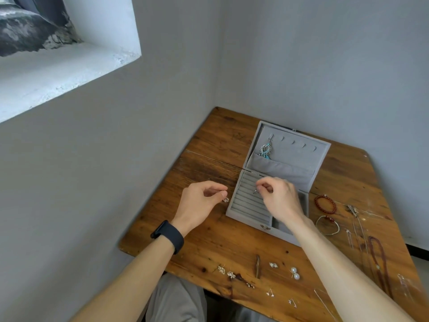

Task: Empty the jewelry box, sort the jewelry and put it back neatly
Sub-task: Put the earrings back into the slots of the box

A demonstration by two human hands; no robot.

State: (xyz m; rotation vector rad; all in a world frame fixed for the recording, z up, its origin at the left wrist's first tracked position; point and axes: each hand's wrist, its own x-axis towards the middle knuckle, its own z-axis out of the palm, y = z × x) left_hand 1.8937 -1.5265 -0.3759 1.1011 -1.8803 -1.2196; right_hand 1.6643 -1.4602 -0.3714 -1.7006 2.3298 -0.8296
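Note:
A grey jewelry box (234, 213) lies open on the wooden table (209, 242), its lid (299, 147) leaning back. A silver and turquoise earring (265, 150) hangs from a hook in the lid. My right hand (278, 198) hovers over the ribbed ring rows and pinches a small silver piece (255, 191). Just left of the box, my left hand (199, 203) pinches another small silver piece (225, 200). A dark band sits on my left wrist.
Small earrings (221, 270), among them a pearl pair (294, 273), lie along the table's near edge. Right of the box lie a red bead bracelet (325, 204), a white cord bracelet (327, 225), thin chains (355, 219) and a dark red necklace (379, 263). Walls close in behind and on the left.

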